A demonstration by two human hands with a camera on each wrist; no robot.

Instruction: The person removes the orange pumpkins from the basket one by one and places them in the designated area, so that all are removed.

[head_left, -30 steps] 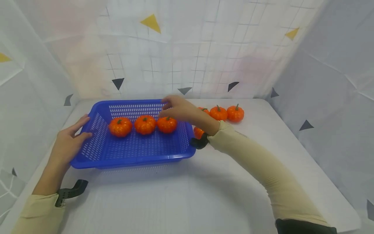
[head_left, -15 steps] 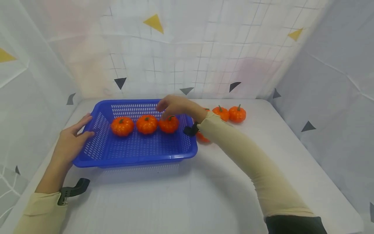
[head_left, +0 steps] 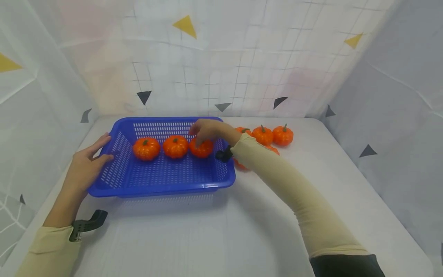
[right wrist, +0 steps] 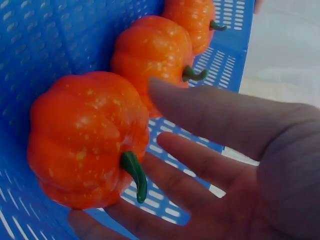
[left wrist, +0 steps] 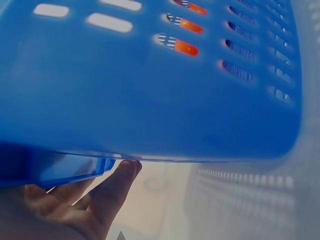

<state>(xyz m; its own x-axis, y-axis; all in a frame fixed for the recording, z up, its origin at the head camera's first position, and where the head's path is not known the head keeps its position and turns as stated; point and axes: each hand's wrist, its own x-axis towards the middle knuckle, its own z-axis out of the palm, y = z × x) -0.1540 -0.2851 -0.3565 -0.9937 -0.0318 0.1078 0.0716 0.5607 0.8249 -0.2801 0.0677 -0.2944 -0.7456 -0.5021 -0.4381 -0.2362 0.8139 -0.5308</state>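
A blue plastic basket with slotted walls holds a row of 3 small orange pumpkins with green stems: the left pumpkin, the middle pumpkin and the right pumpkin. My left hand grips the basket's left rim, thumb over the edge; the left wrist view shows its fingers at the rim. Over the right pumpkin hovers my right hand. In the right wrist view its fingers are spread beside that pumpkin, with the thumb apart from it.
To the right of the basket, several more pumpkins lie on the white table, some partly hidden behind the right sleeve. A white sheet with triangle marks hangs along the back, and grey sheeting borders the right side.
My right hand has come down over the right pumpkin in the basket, its forearm swinging left. The left hand stays at the rim, and the pumpkins keep their places.
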